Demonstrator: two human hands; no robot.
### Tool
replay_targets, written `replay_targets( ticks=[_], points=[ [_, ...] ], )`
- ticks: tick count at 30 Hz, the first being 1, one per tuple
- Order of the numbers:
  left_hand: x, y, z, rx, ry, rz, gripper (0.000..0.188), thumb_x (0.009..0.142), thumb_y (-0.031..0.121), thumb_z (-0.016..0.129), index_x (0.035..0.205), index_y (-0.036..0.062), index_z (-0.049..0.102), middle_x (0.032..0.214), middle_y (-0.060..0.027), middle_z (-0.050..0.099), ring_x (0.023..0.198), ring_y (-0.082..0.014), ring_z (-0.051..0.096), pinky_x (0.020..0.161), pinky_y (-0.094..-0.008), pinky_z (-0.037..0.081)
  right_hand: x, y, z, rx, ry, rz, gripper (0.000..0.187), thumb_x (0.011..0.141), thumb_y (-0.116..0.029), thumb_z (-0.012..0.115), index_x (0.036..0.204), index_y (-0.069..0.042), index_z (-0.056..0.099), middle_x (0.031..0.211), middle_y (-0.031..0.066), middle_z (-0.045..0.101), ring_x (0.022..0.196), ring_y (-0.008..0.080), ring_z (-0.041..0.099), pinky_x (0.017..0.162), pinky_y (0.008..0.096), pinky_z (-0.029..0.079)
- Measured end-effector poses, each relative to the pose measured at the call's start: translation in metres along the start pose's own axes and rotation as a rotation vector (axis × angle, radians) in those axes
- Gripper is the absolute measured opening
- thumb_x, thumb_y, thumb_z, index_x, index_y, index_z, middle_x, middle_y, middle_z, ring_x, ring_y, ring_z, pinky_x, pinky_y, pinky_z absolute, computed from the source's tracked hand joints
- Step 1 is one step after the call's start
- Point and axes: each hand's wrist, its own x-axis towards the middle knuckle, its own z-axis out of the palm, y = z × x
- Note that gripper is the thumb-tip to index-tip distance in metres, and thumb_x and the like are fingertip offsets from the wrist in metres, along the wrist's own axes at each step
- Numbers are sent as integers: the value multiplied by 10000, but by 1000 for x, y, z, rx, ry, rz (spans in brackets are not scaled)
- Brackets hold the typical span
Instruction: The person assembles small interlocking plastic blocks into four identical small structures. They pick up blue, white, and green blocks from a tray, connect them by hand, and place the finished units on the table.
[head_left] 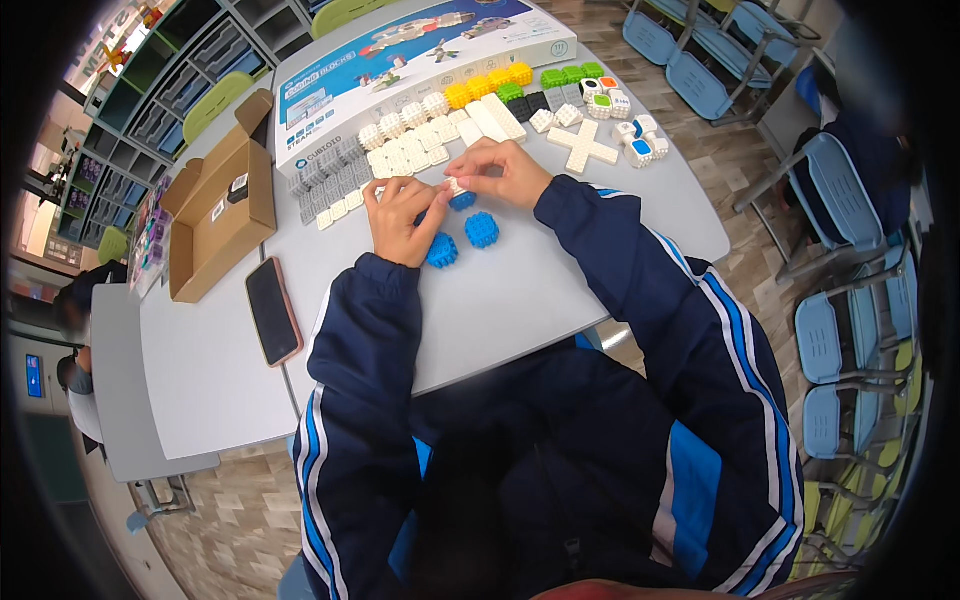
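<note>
My left hand (pixel 405 217) and my right hand (pixel 510 174) meet over the table, both closed with fingertips together. Between them is a small white building piece (pixel 453 186), right on top of a studded blue block (pixel 462 201). Whether the two are joined cannot be made out, as my fingers cover part of them. A second blue block (pixel 482 230) lies just nearer to me. Beside my left thumb rests another blue block (pixel 441 250), partly hidden by that hand.
Beyond my hands stand rows of grey pieces (pixel 335 178), white blocks (pixel 408 152), yellow blocks (pixel 487 84) and a white cross-shaped piece (pixel 583 146). A large printed box (pixel 425 50) lies behind them. To the left are an open cardboard box (pixel 222 215) and a phone (pixel 273 311).
</note>
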Motion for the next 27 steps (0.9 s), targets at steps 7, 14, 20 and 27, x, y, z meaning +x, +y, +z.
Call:
replay_targets(
  ticks=[7, 14, 20, 27],
  points=[
    [0, -1, -2, 15, -50, -11, 194, 959, 243, 612, 970, 131, 771, 775, 28, 600, 898, -137, 571, 1047, -430, 241, 1, 7, 4, 123, -26, 17, 61, 894, -84, 715, 931, -38, 727, 1122, 107, 705, 1085, 213, 627, 977, 364, 482],
    [-1, -7, -4, 45, -104, -63, 204, 968, 243, 602, 1006, 166, 786, 939, 30, 730, 1066, -151, 604, 1091, -446, 209, -4, 4, 6, -126, 69, -156, 87, 901, -73, 696, 966, -21, 721, 1148, 99, 711, 1110, 220, 611, 965, 367, 497],
    [-6, -7, -5, -59, 13, -42, 224, 981, 237, 593, 1053, 150, 786, 1100, 21, 750, 1100, -172, 594, 1089, -429, 240, -5, -4, 5, -344, 205, -305, 193, 914, -133, 683, 1094, -83, 736, 1125, 61, 709, 1126, 257, 595, 963, 383, 497],
    [-7, -4, -3, -105, 115, -45, 184, 956, 189, 633, 1037, 128, 786, 1062, 13, 756, 1042, -166, 608, 1028, -364, 319, 9, 6, -4, -647, 255, -341, 272, 904, -72, 631, 1147, -143, 731, 1268, 51, 649, 1233, 261, 522, 1064, 412, 372]
  ],
)
